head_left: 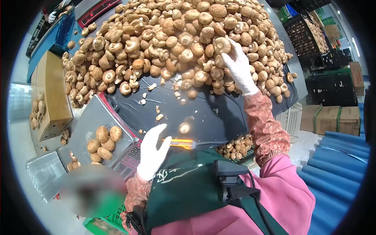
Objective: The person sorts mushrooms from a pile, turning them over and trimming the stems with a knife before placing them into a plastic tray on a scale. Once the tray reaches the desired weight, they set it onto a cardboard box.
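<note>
Where a heap of mushrooms [164, 35] covers the black table [219, 113], the right hand [239, 66] reaches forward, grasping one mushroom [222, 45] on the heap's near slope; the left hand [152, 152], fingers spread open, lies nearer the body beside an orange cutter [183, 143].

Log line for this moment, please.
left hand: fingers spread, beside orange knife, grip unclear | right hand: grasps mushroom on pile | scale tray: holds loose mushrooms
</note>
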A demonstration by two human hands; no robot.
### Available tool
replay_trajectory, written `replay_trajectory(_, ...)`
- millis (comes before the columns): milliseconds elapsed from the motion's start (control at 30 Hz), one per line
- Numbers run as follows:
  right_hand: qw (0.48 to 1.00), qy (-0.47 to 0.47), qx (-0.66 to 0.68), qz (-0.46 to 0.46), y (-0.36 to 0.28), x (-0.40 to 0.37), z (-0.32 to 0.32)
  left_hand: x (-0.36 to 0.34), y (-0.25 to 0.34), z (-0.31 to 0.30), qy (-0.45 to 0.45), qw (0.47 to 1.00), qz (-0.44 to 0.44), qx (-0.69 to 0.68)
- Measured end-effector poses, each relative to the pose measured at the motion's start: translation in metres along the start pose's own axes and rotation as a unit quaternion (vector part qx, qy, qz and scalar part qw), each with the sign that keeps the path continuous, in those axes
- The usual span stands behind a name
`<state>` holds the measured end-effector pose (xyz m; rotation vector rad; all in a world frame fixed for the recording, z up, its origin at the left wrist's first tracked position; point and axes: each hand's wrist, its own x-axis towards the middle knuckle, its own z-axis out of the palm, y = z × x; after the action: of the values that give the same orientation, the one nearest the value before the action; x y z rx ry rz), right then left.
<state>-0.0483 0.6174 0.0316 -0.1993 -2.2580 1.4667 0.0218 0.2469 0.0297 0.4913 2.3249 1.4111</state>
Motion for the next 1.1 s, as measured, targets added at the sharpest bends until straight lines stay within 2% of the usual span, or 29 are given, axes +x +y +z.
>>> replay_trajectory(33,0.985,-0.008,0.159,0.061,-0.009,-0.005,0.001,0.004,0.004,0.002,-0.009,1.000,0.001,-0.007)
replay_trajectory(67,0.931,-0.057,0.335,0.136,-0.018,-0.011,0.001,0.007,0.010,0.003,-0.018,1.000,0.002,-0.012)
replay_trajectory(100,0.899,-0.084,0.406,0.143,-0.025,-0.019,0.003,0.012,0.014,0.004,-0.027,0.999,0.002,-0.016)
replay_trajectory(133,0.885,-0.087,0.432,0.151,-0.030,-0.025,0.006,0.017,0.015,0.005,-0.047,0.998,0.030,-0.004)
replay_trajectory(200,0.863,-0.102,0.461,0.180,-0.039,-0.038,0.010,0.030,0.027,0.006,-0.074,0.996,0.028,-0.048)
replay_trajectory(267,0.890,-0.092,0.413,0.171,-0.045,-0.049,0.020,0.041,0.042,0.006,-0.096,0.990,0.019,-0.102)
replay_trajectory(300,0.902,-0.088,0.388,0.165,-0.049,-0.054,0.024,0.044,0.050,0.006,-0.118,0.968,-0.066,-0.210)
replay_trajectory(333,0.894,-0.096,0.400,0.179,-0.057,-0.055,0.025,0.049,0.053,0.011,-0.109,0.952,-0.070,-0.278)
replay_trajectory(367,0.946,-0.106,0.242,0.186,-0.093,-0.070,0.029,0.051,0.056,0.014,-0.099,0.931,-0.073,-0.344)
replay_trajectory(433,0.962,-0.165,0.167,0.137,-0.099,-0.091,0.037,0.056,0.056,0.019,-0.082,0.885,-0.089,-0.449)
replay_trajectory(500,0.959,-0.259,0.090,0.069,-0.107,-0.102,0.040,0.058,0.037,0.025,-0.059,0.909,-0.076,-0.405)
replay_trajectory(533,0.966,-0.257,0.027,-0.005,-0.102,-0.103,0.041,0.056,0.039,0.022,-0.070,0.896,-0.095,-0.427)
replay_trajectory(567,0.968,-0.245,0.034,0.046,-0.103,-0.104,0.038,0.052,0.040,0.019,-0.079,0.883,-0.114,-0.449)
replay_trajectory(633,0.977,-0.155,0.095,0.107,-0.085,-0.093,0.039,0.045,0.028,0.019,-0.065,0.873,-0.137,-0.464)
replay_trajectory(700,0.997,-0.034,-0.066,0.018,-0.062,-0.071,0.034,0.036,0.023,0.017,-0.065,0.855,-0.155,-0.491)
replay_trajectory(733,0.998,-0.011,-0.036,0.055,-0.060,-0.059,0.031,0.033,0.023,0.016,-0.064,0.857,-0.161,-0.485)
replay_trajectory(767,0.995,-0.021,-0.080,0.054,-0.057,-0.044,0.024,0.030,0.024,0.014,-0.064,0.853,-0.170,-0.489)
replay_trajectory(900,0.994,0.049,-0.100,-0.018,-0.044,0.013,0.027,0.028,0.022,0.012,-0.054,0.858,-0.171,-0.481)
replay_trajectory(933,0.975,0.096,-0.154,-0.130,-0.018,0.034,0.028,0.029,0.021,0.012,-0.053,0.863,-0.165,-0.475)
replay_trajectory(1033,0.937,0.168,-0.263,-0.155,0.005,0.081,0.023,0.030,0.020,0.008,-0.057,0.866,-0.149,-0.473)
replay_trajectory(1100,0.889,0.199,-0.377,-0.167,0.013,0.105,0.017,0.030,0.020,0.008,-0.051,0.861,-0.147,-0.483)
